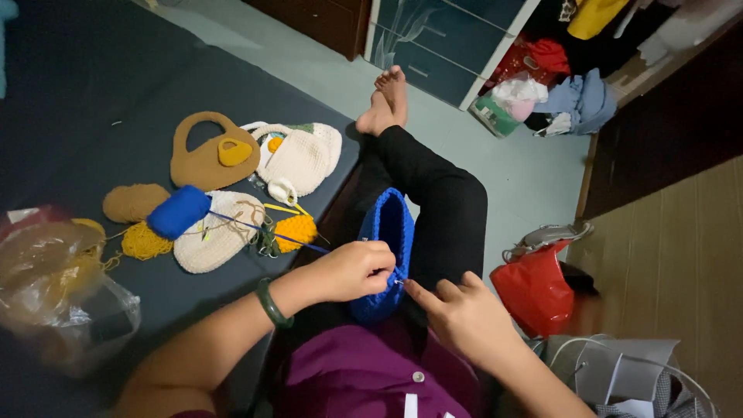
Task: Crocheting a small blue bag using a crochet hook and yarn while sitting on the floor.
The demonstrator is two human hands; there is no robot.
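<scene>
Both your hands meet at one bright blue crochet pouch (389, 232): left hand (357, 269) pinches its rim, right hand (463, 313) pinches a hook there.

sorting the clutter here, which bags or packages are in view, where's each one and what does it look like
clear plastic bag: left edge, on the dark mat, crumpled, yellowish contents inside.
red plastic bag: on the floor right of the legs, glossy, bunched.
white paper bag: bottom right corner, open top, thin handle.
No screens or signs.
</scene>
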